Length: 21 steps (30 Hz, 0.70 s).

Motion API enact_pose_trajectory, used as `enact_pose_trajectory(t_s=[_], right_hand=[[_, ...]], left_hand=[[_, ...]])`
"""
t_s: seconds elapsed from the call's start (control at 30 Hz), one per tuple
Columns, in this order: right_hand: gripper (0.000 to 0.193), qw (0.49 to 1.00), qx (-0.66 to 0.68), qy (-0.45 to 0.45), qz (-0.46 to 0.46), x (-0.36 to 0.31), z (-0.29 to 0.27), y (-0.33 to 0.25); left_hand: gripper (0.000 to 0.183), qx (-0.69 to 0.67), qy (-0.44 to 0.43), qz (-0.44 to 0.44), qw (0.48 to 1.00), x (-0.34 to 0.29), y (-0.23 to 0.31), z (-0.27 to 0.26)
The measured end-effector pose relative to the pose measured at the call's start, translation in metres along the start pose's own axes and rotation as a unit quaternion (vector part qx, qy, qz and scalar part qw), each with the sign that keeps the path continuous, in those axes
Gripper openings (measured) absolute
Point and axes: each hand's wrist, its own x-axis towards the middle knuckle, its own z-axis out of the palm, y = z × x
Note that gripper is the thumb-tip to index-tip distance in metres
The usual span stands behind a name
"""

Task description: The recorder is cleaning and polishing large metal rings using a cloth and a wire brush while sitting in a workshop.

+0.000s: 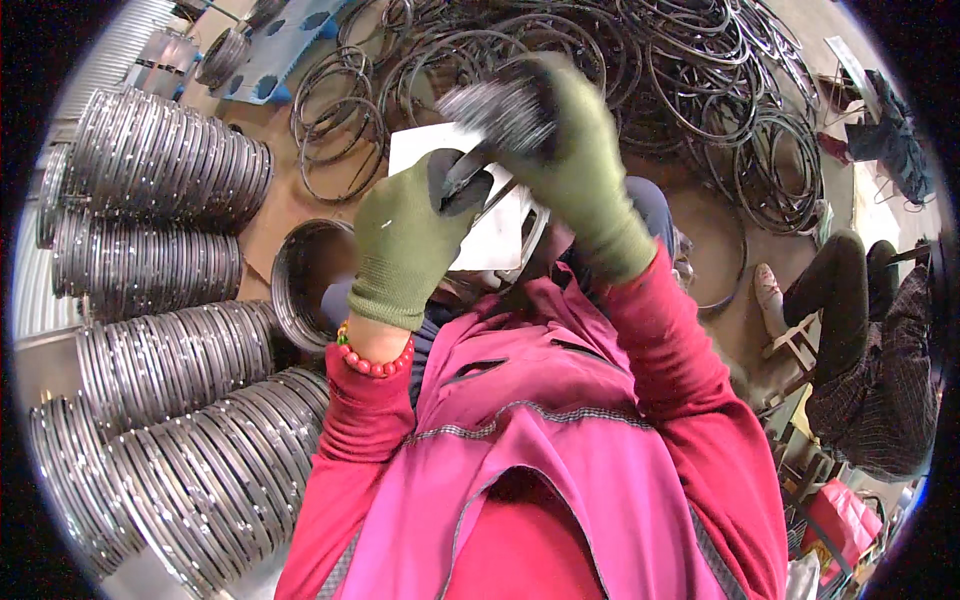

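My left hand (pixel 410 235), in a green glove with dark fingertips, is closed on a dark metal strip (pixel 495 197) in front of my lap. My right hand (pixel 575 150), gloved the same way, is raised just beyond and to the right. Its fingers curl around a shiny, grey metallic thing (pixel 490 112) that motion smears, so its kind cannot be made out. Beneath both hands lies a white flat sheet (pixel 420 147). A curved metal piece (pixel 535 240) shows at its right edge.
Stacks of dark metal rings (pixel 170 160) line the left side, with one ring stack (pixel 305 280) by my left knee. Loose rings (pixel 690 70) lie in a tangled heap ahead. A blue pallet (pixel 270 50) stands far left. Another person (pixel 870 350) sits at right.
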Motion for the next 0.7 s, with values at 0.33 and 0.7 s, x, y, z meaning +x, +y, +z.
enact_pose_trajectory(t_s=[0.33,0.7], right_hand=[[0.054,0.995,0.024,-0.02,0.096,0.001,-0.006,0.012],[0.043,0.861,0.351,0.104,0.352,-0.034,-0.005,0.102]], left_hand=[[0.024,-0.006,0.008,0.03,0.999,-0.001,-0.007,-0.007],[0.02,-0.073,0.029,0.096,0.992,-0.012,-0.041,-0.018]])
